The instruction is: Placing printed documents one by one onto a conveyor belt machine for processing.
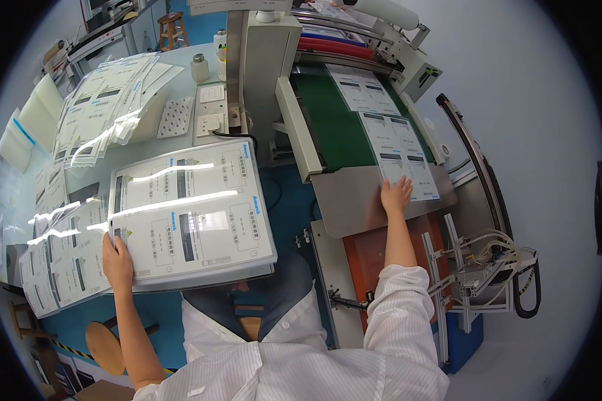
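A thick stack of glossy printed sheets (211,220) lies at the front of the table, before me on the left. My left hand (118,262) touches its left edge, fingers stretched out beside and over the rim. Over at the machine on the right, a printed sheet (401,144) lies partly on the green conveyor belt (331,130) and partly on the metal plate (348,200). My right hand (396,195) rests open on the near left part of this sheet, fingers spread. Another printed sheet (361,90) lies just behind it on the belt.
Fanned sheets (104,100) cover the table's far left, with more printed sheets (67,260) left of the stack. A pump bottle (199,68) and power sockets (211,113) stand by the metal post (235,67). A frame with tubes (475,260) juts out at right. A round stool (106,347) is below.
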Action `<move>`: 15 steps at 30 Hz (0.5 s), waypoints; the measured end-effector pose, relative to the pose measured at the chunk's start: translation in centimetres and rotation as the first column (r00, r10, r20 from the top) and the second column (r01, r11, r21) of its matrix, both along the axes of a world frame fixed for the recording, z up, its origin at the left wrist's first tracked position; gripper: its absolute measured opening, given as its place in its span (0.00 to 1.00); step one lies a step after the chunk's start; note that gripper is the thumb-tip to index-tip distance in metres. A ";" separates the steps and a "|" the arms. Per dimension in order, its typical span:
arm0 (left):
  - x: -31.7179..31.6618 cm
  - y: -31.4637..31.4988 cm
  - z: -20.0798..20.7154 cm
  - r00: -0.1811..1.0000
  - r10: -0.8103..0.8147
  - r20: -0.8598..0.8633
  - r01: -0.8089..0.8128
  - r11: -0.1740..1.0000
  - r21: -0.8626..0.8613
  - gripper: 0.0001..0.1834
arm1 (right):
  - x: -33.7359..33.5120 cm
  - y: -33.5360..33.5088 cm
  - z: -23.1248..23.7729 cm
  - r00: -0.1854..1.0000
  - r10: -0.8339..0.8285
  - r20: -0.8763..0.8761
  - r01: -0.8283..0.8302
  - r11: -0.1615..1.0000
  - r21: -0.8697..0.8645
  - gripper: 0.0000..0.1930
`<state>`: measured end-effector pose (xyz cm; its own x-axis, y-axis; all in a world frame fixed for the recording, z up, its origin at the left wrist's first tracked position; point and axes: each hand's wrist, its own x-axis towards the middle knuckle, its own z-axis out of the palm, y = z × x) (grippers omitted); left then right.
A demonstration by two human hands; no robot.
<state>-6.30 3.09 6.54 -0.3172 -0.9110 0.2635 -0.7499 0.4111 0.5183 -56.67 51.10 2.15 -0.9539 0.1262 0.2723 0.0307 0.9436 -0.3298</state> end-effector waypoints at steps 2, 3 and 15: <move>-0.4 0.0 0.0 0.999 0.000 0.041 -0.001 1.000 0.012 0.25 | 1.4 0.5 -1.8 0.983 0.005 0.185 -0.016 0.998 0.061 0.39; 0.2 -0.1 -0.2 0.999 0.015 0.043 -0.016 1.000 0.018 0.25 | 2.6 -0.3 -2.2 0.981 0.082 0.176 -0.096 0.993 0.073 0.39; 0.6 -0.2 0.1 0.999 0.042 0.031 -0.042 0.999 0.012 0.26 | 22.9 -3.2 1.8 0.802 0.589 0.100 -0.598 0.792 0.126 0.35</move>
<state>-5.68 2.93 6.64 -0.2863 -0.9269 0.2427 -0.7819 0.3724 0.5000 -33.75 47.94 3.97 -0.8415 -0.5059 0.1893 -0.5377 0.8183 -0.2031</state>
